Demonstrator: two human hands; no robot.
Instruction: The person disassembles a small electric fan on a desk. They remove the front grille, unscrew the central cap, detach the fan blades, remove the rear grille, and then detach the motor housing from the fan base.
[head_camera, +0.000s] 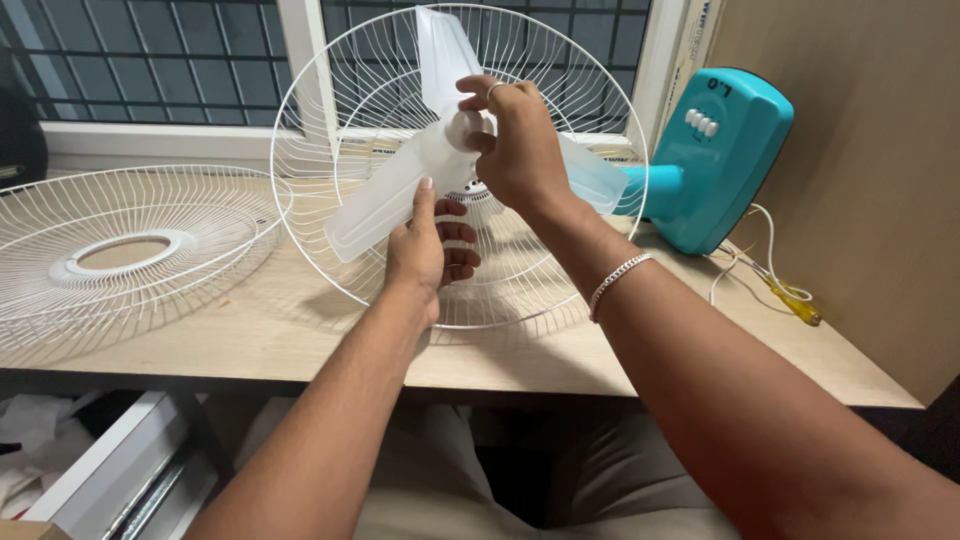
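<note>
The right hand (520, 150) has its fingertips pinched together around the small white round cap (466, 128) at the hub of the translucent white three-bladed plastic fan propeller (440, 160). The thumb is on the near side of the cap and the other fingers curl over its top, so the cap sits just left of the palm, touching the fingertips. Its axis, as far as can be judged, runs along the fan's shaft, pointing out of the blade plane toward the near side and away from the motor.

The left hand (430, 250) is lower and nearer. Its thumb lies flat up against the blade that slopes down to the left, while the other fingers are curled, partly closed behind that blade; they seem to clamp the blade's edge. Of the two hands, the right is the one on the hub, and the left only steadies the blade below it.

Behind the propeller stands the round white wire rear guard (330, 240), upright on the light wooden tabletop (300, 330). Its motor housing, a teal plastic fan body (720, 160), lies to the right and farther back. A second white wire guard with a ring centre (120, 250) lies flat, well apart at the left. A yellow-handled screwdriver (795, 300) rests near the right edge, beside a white cord.
</note>
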